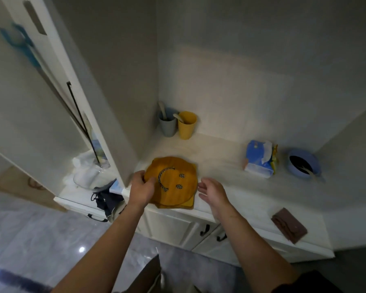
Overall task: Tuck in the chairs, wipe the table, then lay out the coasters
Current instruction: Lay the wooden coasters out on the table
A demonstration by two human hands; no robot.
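Left hand [141,190] on left rim of smiley-face coaster stack [173,182], fingers curled over edge, grip looks partial. Right hand [212,192] open, empty, just beside right rim. Stack sits between both hands, at countertop [230,187] front edge.

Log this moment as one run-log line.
stage: fetching coasters | left hand: on round orange smiley-face coaster stack | right hand: open, beside stack | place: white countertop

A stack of round orange coasters [178,182] lies flat at the front edge of the pale counter [230,187], near its left end. The top one shows a smiley face turned sideways; yellower ones peek out underneath at the front.
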